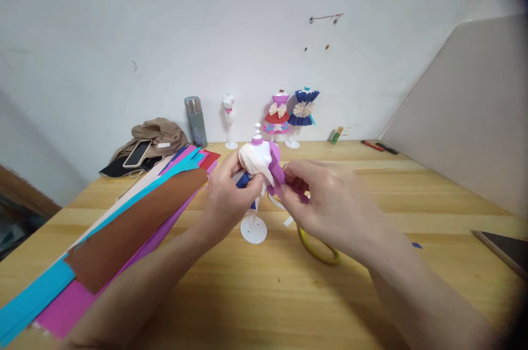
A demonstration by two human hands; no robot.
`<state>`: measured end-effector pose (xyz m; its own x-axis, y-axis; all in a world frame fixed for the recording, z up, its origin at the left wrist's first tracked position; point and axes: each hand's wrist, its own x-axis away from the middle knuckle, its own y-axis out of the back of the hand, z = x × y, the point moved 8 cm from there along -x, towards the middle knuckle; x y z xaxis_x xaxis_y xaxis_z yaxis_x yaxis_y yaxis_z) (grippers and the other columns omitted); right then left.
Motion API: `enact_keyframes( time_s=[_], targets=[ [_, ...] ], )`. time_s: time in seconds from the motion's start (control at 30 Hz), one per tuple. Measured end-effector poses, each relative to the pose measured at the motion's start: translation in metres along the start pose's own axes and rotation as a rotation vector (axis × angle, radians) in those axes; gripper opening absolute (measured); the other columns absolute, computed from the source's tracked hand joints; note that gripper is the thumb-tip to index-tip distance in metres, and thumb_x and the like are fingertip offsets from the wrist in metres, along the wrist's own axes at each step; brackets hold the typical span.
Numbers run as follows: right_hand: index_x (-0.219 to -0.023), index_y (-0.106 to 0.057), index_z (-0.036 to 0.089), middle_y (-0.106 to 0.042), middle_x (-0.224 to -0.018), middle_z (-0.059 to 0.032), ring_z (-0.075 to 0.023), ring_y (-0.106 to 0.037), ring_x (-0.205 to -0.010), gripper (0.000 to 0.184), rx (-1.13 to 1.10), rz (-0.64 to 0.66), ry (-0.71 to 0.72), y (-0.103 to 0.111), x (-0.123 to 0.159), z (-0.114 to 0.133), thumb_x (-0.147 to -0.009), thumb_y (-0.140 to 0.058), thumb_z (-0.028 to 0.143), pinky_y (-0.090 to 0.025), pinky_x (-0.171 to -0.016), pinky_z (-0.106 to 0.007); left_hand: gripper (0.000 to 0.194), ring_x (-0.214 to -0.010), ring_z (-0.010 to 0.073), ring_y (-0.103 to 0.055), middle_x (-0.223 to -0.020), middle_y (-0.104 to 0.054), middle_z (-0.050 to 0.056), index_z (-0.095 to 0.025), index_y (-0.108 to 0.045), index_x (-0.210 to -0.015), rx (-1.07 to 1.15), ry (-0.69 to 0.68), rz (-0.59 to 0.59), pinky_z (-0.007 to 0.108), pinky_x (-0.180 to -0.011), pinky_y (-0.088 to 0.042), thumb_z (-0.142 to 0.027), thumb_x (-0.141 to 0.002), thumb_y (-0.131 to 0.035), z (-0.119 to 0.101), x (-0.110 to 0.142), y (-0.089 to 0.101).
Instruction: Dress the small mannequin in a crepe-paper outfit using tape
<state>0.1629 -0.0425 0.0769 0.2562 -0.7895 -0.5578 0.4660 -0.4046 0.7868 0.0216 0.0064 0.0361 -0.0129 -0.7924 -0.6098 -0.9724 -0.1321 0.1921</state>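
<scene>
A small white mannequin [253,229] stands upright on its round base in front of me, a purple band round its neck. Cream crepe paper [252,158] wraps its bust, and purple crepe paper [275,165] covers the side toward my right. My left hand [231,187] grips the torso, thumb pressing the cream paper at the front; dark blue paper [243,180] shows beneath. Between the thumb and fingers of my right hand [313,190] the edge of the purple paper is pinched. Behind that hand, a white ring-shaped thing [275,201] is partly hidden.
Long crepe paper strips, brown on top [140,223], lie at left. A yellow loop [319,251] rests below my right wrist. Along the wall stand a flask [195,122], a bare-looking mannequin [229,113] and two dressed ones [277,113]. A phone [138,153] lies on cloth; a dark-screened device [505,251] is at right.
</scene>
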Motion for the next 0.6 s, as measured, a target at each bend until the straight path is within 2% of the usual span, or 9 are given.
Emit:
enact_keyframes(
  time_s=[0.3,0.4,0.6],
  targets=[
    [-0.06,-0.049,0.023,-0.06,-0.056,-0.001,-0.015,-0.05,-0.05,0.023,-0.2,-0.013,-0.014,-0.008,-0.001,0.003,-0.081,-0.055,0.021,-0.032,-0.053,-0.031,0.01,-0.08,0.0163,-0.067,-0.078,-0.071,0.0,-0.02,-0.061,-0.083,-0.042,0.008,0.001,0.028,-0.076,-0.053,-0.017,-0.074,-0.062,-0.005,0.002,-0.002],
    [-0.058,-0.048,0.023,-0.059,-0.052,0.0007,-0.0145,-0.049,-0.047,0.024,-0.263,-0.013,-0.032,-0.011,-0.002,0.003,-0.08,-0.055,0.019,-0.033,-0.053,-0.031,0.01,-0.081,0.0169,-0.066,-0.078,-0.07,0.001,-0.02,-0.06,-0.083,-0.053,0.014,0.008,0.029,-0.078,-0.053,-0.017,-0.073,-0.061,-0.007,0.003,-0.002],
    [-0.057,-0.046,0.024,-0.06,-0.045,0.0024,-0.0145,-0.055,-0.048,0.025,-0.425,0.115,-0.139,-0.02,-0.006,0.0,-0.08,-0.051,0.014,-0.04,-0.053,-0.029,0.011,-0.082,0.0174,-0.067,-0.077,-0.068,0.0,-0.02,-0.06,-0.086,0.097,0.036,0.077,0.031,-0.084,-0.054,-0.02,-0.075,-0.06,0.0,0.003,-0.008]
  ],
)
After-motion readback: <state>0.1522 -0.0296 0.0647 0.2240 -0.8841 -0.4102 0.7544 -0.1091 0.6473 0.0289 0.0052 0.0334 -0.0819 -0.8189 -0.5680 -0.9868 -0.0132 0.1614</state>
